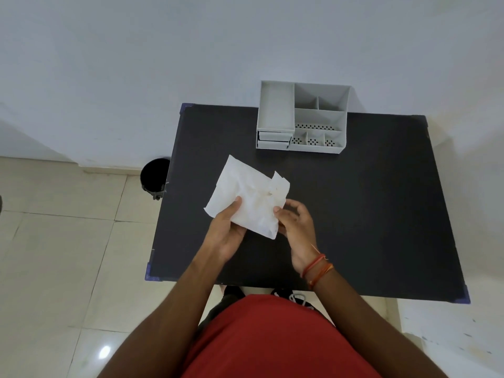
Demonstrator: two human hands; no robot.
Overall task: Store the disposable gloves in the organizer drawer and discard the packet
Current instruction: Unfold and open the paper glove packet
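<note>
A white crumpled packet of disposable gloves point(249, 195) is held above the black table point(368, 214), tilted, with a torn flap sticking up at its right corner. My left hand point(227, 230) grips its lower left edge, thumb on top. My right hand point(296, 223) pinches its lower right edge. The grey organizer point(302, 117) stands at the table's far edge, its two small drawers point(274, 139) at the front left pushed in. The gloves themselves are hidden inside the packet.
A black bin point(154, 174) stands on the tiled floor just left of the table's far left side. The wall rises right behind the organizer. Red and orange threads circle my right wrist.
</note>
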